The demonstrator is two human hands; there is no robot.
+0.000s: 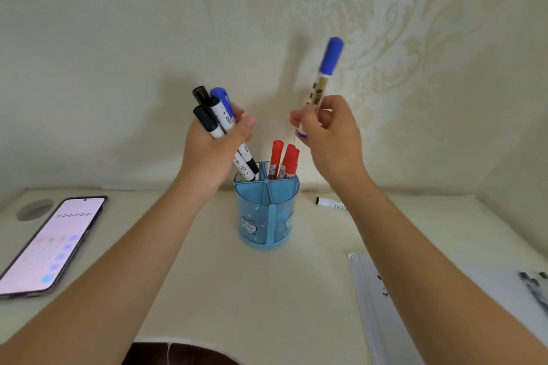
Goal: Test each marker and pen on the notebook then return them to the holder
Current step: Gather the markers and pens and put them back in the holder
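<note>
Above right hand [332,139] pinch, white-barrel blue-cap marker [324,77] stands near upright; left hand [213,145] clutches black/blue-cap marker bundle [221,115]. Below, btwn both grips: blue translucent plastic holder [258,216]. Prob best: keep barrel vertical, aim for a free compartment, clear of red-cap markers [289,160].

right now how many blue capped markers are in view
2. One blue-capped marker is pinched upright in the right hand; the second blue-capped marker sits in the bundle gripped by the left hand. More could be hidden in that bundle.
</note>
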